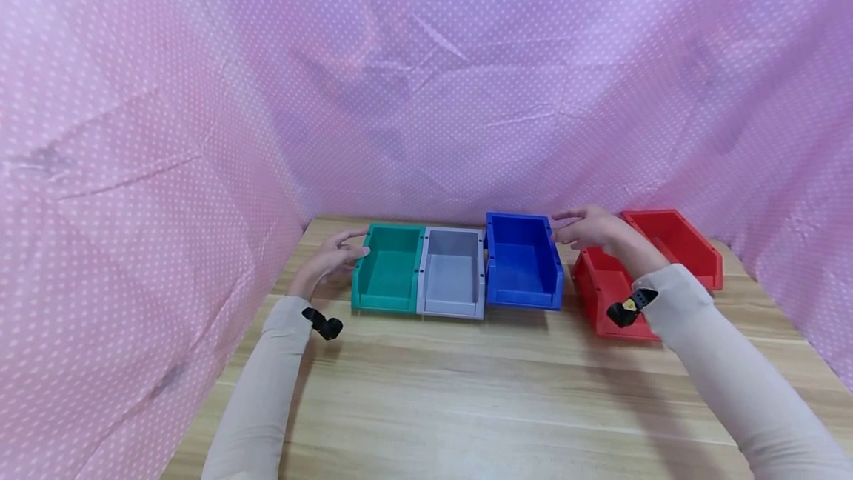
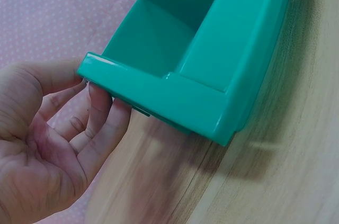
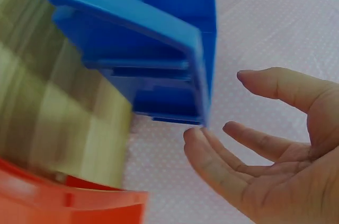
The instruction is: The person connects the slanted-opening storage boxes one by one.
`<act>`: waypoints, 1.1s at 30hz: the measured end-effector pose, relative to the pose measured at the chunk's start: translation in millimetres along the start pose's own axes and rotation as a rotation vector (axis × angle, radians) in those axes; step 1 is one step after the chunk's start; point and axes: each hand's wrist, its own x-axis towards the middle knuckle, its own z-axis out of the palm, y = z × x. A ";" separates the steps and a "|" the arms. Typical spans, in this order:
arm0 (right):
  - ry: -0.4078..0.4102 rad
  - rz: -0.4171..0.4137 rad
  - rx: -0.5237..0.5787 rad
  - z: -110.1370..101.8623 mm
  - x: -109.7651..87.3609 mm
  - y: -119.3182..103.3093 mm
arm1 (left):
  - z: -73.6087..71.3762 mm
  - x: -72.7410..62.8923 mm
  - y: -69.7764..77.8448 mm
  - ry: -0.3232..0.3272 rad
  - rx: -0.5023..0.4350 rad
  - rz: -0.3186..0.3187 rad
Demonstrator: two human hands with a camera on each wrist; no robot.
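Note:
Three bins stand side by side: a green bin (image 1: 389, 261), a grey bin (image 1: 451, 272) and a blue bin (image 1: 523, 258). My left hand (image 1: 338, 256) grips the green bin's left side wall, thumb at the rim and fingers below it. In the left wrist view, the fingers (image 2: 98, 118) lie under the edge of the green bin (image 2: 159, 97). Just right of the blue bin, my right hand (image 1: 589, 232) is spread with nothing in it. The right wrist view shows a fingertip close to the blue bin's (image 3: 153, 33) edge; contact is unclear. The blue bin sits slightly farther back than the grey one.
Two red bins stand on the right, a rear one (image 1: 706, 261) and a nearer one (image 1: 600, 302) partly hidden by my right forearm. Dotted pink cloth (image 1: 426, 95) hangs behind the wooden table (image 1: 433, 398) and along both sides.

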 end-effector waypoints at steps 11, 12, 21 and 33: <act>0.029 -0.283 -0.175 11.3 8.9 -23.4 | -0.4 2.3 -1.4 0.000 -0.003 -0.005; 0.025 -0.316 -0.177 15.1 11.4 -23.4 | -0.2 2.4 -2.3 0.000 -0.001 -0.004; -0.060 -0.420 -0.237 44.5 27.1 -19.9 | -0.2 4.6 -4.1 0.010 -0.007 -0.004; -0.065 -0.425 -0.456 56.2 37.3 -22.4 | -1.3 5.3 -5.8 -0.009 0.009 0.002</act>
